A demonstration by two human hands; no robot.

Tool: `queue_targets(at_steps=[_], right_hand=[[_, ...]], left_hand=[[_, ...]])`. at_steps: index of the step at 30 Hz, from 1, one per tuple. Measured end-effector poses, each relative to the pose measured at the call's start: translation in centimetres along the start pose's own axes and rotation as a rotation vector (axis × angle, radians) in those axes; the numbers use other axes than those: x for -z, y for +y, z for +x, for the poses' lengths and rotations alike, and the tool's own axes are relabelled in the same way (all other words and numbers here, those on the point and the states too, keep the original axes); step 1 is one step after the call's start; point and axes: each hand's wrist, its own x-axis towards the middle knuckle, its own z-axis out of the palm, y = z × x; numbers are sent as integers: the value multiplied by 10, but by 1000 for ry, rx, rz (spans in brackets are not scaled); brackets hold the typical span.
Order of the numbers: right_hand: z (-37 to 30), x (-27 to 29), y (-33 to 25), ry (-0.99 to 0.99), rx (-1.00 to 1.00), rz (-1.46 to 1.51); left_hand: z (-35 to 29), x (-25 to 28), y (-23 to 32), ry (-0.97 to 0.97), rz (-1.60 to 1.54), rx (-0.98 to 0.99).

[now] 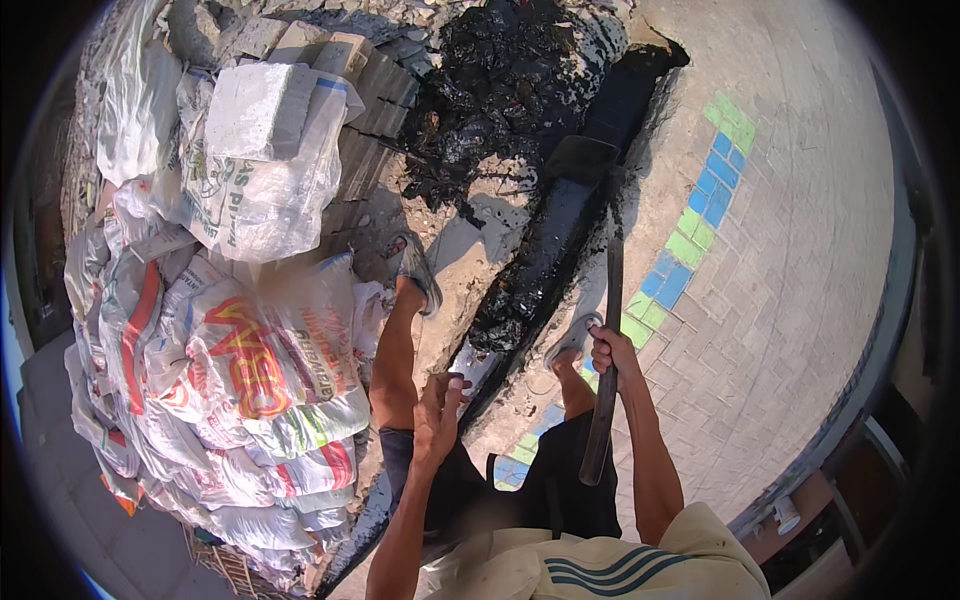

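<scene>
My right hand (pixel 612 356) is closed around the handle of a hoe (pixel 611 270). The handle's lower end passes by my right thigh. Far up the handle, the broad black blade (pixel 580 160) is over the drain channel (pixel 556 232), coated in wet black sludge. My left hand (pixel 436 418) is raised in front of my left thigh, off the tool. Its fingers are loosely bent with the thumb apart, and I see nothing held in it. Dark sludge (pixel 500 318) fills the near part of the channel between my feet.
A heap of wet black muck (pixel 490 85) lies beyond, left of the channel. Stacked filled sacks (pixel 240 370) rise at my left, with a concrete block (pixel 258 110) on top. Brick paving (pixel 790 250) with blue and green painted bricks (pixel 690 235) spreads to the right.
</scene>
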Motion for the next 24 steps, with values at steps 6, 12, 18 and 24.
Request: queue_targets(at_steps=[6,12,18,24], right_hand=[[-83,183,-19,116,18,-100],[-89,357,55,301,-54,-230],[-111,438,156,158,162,-319],[-201,474,264,263,493,251]], left_hand=[[-31,131,-81,575,45,-154],[-93,128,-179,538,363,16],[85,-6,-69,395,1146,-57],[80,-64,-43,298,1582,-154]])
